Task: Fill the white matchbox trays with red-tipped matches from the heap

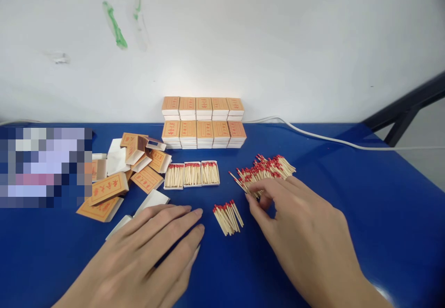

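Observation:
My left hand (156,243) lies flat and open on the blue table (365,215), fingers stretched over a white matchbox tray (153,200). My right hand (299,224) reaches into a loose pile of red-tipped matches (266,169), thumb and fingers pinched at the pile's near edge. A small bundle of matches (228,216) lies between my two hands. Three open trays filled with matches (192,174) sit side by side just beyond.
Two rows of stacked orange matchboxes (203,122) stand against the white wall. A heap of empty orange sleeves and white trays (125,173) lies at the left. A white cable (313,135) runs along the back right. A blurred patch covers the far left.

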`<state>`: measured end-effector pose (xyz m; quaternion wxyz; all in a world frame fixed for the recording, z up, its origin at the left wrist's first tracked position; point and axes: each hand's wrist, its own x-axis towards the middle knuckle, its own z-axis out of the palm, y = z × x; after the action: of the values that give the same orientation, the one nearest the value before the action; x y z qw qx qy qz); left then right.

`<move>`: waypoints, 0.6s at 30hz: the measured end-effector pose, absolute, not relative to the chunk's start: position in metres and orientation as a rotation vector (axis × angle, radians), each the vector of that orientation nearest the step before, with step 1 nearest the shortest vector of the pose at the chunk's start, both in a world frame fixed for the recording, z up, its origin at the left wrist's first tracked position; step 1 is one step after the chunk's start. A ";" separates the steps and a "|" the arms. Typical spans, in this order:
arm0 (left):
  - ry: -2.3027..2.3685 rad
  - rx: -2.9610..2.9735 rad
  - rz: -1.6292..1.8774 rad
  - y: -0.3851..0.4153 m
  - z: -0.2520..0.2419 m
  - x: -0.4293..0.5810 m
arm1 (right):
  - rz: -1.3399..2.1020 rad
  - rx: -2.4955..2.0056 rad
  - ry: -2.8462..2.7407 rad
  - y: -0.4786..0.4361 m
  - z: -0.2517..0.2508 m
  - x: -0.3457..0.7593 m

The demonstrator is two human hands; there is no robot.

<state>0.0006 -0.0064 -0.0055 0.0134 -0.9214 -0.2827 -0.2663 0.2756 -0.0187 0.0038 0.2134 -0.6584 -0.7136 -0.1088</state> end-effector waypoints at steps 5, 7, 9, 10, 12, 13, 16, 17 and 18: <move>-0.757 -2.900 -0.707 0.004 0.007 0.002 | -0.307 -1.826 -2.004 -0.020 0.004 0.274; -0.758 -2.886 -0.718 0.006 0.009 0.002 | -0.314 -1.823 -2.000 -0.020 0.004 0.274; -0.767 -2.889 -0.726 0.007 0.009 0.001 | -0.315 -1.834 -1.994 -0.021 0.005 0.273; -0.774 -2.894 -0.723 0.006 0.008 0.000 | -0.313 -1.841 -1.994 -0.021 0.005 0.273; -0.770 -2.907 -0.721 0.004 0.006 0.000 | -0.304 -1.850 -1.998 -0.021 0.004 0.274; -0.758 -2.915 -0.718 0.002 0.006 0.000 | -0.299 -1.853 -2.000 -0.021 0.004 0.274; -0.715 -2.944 -0.689 -0.002 0.006 0.001 | -0.289 -1.852 -1.997 -0.020 0.003 0.275; -0.706 -2.953 -0.684 -0.003 0.006 0.002 | -0.289 -1.852 -1.997 -0.020 0.003 0.275; -0.706 -2.961 -0.681 -0.003 0.007 0.002 | -0.290 -1.851 -2.002 -0.020 0.003 0.275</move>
<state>0.0019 -0.0026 0.0068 0.0111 -0.9492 -0.2264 -0.2183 0.2752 -0.0200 0.0026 0.1988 -0.6616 -0.7156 -0.1036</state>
